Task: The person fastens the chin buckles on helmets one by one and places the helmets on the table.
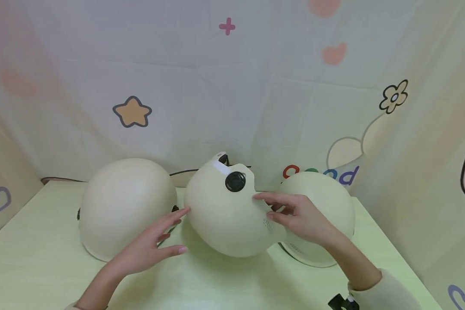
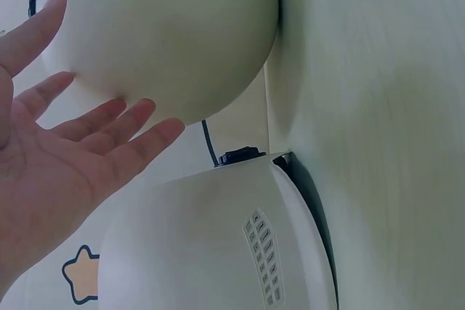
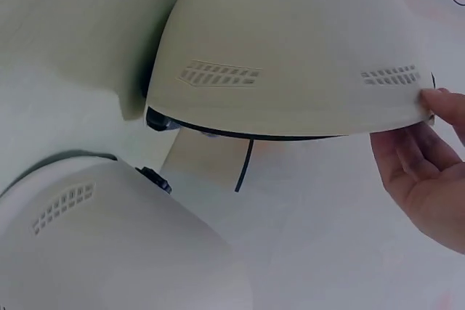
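A cream-white helmet [image 1: 224, 224] is tilted in the middle of the table, a round black piece [image 1: 235, 181] facing up near its far edge. My right hand [image 1: 302, 217] pinches its rim on the right, thumb on the outer shell beside the vent slots [image 3: 392, 75] and fingers under the edge. On the other side, my left hand [image 1: 145, 252] has its fingers stretched out, with fingertips against the shell or very close to it. In the left wrist view the helmet's smooth side [image 2: 167, 41] lies just beyond those fingertips.
Similar helmets stand on either side, one at left [image 1: 124, 202] and another at right [image 1: 329, 202], partly behind my right hand. The pale table [image 1: 31, 224] meets a printed curtain [image 1: 193, 94] at the back and sides. A dark cord [image 1: 184, 172] runs along the table's back.
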`<act>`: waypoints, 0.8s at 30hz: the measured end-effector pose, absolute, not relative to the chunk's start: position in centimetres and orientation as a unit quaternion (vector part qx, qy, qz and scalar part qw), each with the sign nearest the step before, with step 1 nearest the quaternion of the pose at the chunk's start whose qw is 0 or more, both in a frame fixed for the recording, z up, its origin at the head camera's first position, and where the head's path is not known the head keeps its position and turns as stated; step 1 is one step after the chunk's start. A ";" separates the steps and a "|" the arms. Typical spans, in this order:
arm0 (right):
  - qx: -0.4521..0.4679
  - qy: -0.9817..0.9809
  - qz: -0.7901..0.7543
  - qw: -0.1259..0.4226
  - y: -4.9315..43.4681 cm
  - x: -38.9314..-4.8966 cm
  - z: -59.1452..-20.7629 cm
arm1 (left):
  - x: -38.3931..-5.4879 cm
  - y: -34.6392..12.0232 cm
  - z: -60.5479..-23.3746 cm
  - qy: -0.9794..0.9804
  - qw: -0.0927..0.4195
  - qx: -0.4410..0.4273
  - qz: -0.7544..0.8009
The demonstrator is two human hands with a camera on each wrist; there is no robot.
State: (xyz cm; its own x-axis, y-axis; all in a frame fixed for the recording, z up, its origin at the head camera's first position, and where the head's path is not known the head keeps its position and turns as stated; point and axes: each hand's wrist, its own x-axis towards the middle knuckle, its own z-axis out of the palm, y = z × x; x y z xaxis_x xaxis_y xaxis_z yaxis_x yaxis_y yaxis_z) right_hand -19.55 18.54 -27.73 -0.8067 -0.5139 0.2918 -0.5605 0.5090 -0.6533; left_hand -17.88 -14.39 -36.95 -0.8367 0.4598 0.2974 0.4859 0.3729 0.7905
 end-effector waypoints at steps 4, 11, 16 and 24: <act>0.330 -0.867 0.372 0.036 18.8 -19.6 -27.7 | -17.8 -14.3 -37.0 -0.828 0.010 -0.280 -0.485; 0.360 -0.859 0.359 0.060 18.6 -19.3 -27.7 | -17.6 -14.1 -37.1 -0.825 0.005 -0.283 -0.488; 0.369 -0.855 0.357 0.070 18.4 -19.2 -27.6 | -17.4 -13.9 -37.1 -0.824 0.005 -0.287 -0.489; 0.369 -0.853 0.359 0.088 18.5 -19.3 -27.9 | -17.3 -13.7 -37.1 -0.816 -0.002 -0.295 -0.497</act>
State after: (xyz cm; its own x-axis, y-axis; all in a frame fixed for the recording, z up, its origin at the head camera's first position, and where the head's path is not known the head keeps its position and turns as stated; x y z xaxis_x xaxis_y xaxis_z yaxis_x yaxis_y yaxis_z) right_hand -19.26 18.55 -27.88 -0.7125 -0.5658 0.4151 -0.6923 0.4699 -0.5477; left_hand -17.29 -13.70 -37.14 -0.8264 0.4828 0.2898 0.4793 0.3331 0.8120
